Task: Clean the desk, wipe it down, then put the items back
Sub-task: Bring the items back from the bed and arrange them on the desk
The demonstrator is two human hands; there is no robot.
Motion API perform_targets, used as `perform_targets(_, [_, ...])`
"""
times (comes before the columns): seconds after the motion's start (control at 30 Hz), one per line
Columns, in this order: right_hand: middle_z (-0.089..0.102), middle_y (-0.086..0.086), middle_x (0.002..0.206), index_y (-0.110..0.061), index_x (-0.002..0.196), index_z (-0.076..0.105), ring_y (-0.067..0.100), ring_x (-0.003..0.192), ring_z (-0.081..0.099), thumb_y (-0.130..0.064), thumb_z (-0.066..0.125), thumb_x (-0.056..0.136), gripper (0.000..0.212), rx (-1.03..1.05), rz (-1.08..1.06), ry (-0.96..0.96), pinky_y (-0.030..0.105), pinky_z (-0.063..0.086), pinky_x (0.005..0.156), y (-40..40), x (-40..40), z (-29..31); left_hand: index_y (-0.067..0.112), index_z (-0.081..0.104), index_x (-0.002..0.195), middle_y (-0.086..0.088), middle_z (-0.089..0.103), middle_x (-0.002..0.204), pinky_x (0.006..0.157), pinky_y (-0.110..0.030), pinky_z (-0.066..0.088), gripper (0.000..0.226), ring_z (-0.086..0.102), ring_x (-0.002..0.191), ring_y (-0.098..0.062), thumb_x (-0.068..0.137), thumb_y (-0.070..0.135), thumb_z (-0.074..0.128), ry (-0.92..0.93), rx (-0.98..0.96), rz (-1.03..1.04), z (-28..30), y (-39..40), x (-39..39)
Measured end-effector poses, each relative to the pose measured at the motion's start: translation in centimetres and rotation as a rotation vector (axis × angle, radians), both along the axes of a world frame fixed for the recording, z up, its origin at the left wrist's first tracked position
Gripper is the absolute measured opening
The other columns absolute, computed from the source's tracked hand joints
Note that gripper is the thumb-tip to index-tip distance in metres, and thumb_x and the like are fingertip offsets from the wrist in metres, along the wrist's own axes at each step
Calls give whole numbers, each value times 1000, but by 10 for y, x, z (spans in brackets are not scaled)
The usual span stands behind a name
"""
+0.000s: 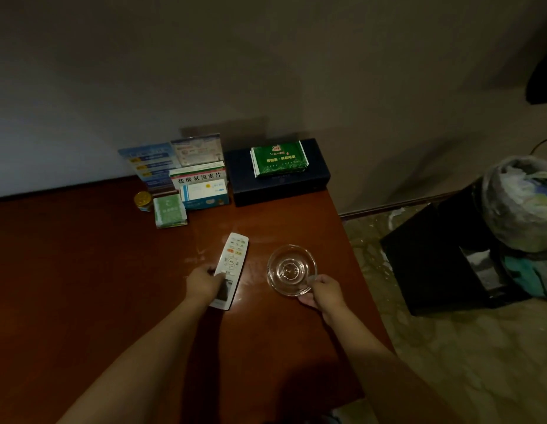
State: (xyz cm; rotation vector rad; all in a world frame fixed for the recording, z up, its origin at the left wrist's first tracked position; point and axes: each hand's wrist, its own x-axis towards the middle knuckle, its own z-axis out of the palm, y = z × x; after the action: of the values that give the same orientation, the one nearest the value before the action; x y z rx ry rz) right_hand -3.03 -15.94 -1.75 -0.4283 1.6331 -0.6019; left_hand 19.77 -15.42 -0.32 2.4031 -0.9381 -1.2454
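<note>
My left hand (204, 283) grips the near half of a white remote control (232, 261), which points away toward the wall over the brown desk (82, 270). My right hand (324, 293) pinches the near rim of a clear glass ashtray (290, 269) just right of the remote. I cannot tell whether either item touches the desk top. At the back of the desk stand medicine boxes (201, 186), a green packet (169, 211), a small gold-lidded jar (142, 200) and leaflets (153, 163).
A dark box (315, 179) with a green tissue pack (279, 159) on top sits at the desk's back right corner against the wall. Right of the desk's edge, on the floor, stands a black bin (434, 258) with a full plastic bag (522, 203).
</note>
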Motion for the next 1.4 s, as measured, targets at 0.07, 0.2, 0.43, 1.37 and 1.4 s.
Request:
perform_targets(0.07, [61, 12, 83, -7, 82, 52, 22, 69, 62, -3, 49, 96, 15, 2, 10, -16, 22, 54, 51, -1, -2, 1, 3, 56, 121, -17, 59, 125, 83, -31, 48, 30, 59, 111, -30, 92, 10, 56, -51, -4, -21, 4, -1, -1])
perform_targets(0.2, [60, 11, 78, -6, 84, 53, 21, 65, 60, -2, 48, 96, 14, -19, -27, -41, 19, 52, 44, -9, -4, 3, 3, 54, 121, -18, 50, 126, 81, -26, 43, 29, 53, 111, -28, 93, 7, 50, -191, -156, -51, 13, -9, -15])
perform_targets(0.43, [64, 22, 106, 1, 111, 54, 29, 79, 66, -13, 54, 95, 21, -1, -109, -122, 28, 58, 60, -17, -8, -1, 7, 60, 104, -13, 65, 103, 86, -37, 53, 15, 63, 91, -27, 93, 9, 50, 304, -2, -89, 14, -36, -81])
perform_targets(1.37, [63, 11, 87, 0, 120, 54, 23, 74, 61, -9, 46, 96, 27, -66, -69, -104, 32, 53, 76, -156, -35, 3, 14, 59, 86, -8, 59, 68, 80, -47, 52, 28, 55, 58, -20, 88, -8, 43, 578, -51, 131, -9, -166, -112])
perform_targets(1.4, [64, 12, 89, 0, 121, 54, 24, 75, 62, -10, 46, 97, 28, -69, -63, -104, 32, 53, 76, -155, -34, 4, 13, 61, 92, -8, 60, 69, 79, -46, 53, 28, 57, 59, -21, 87, -8, 43, 580, -54, 123, -10, -167, -111])
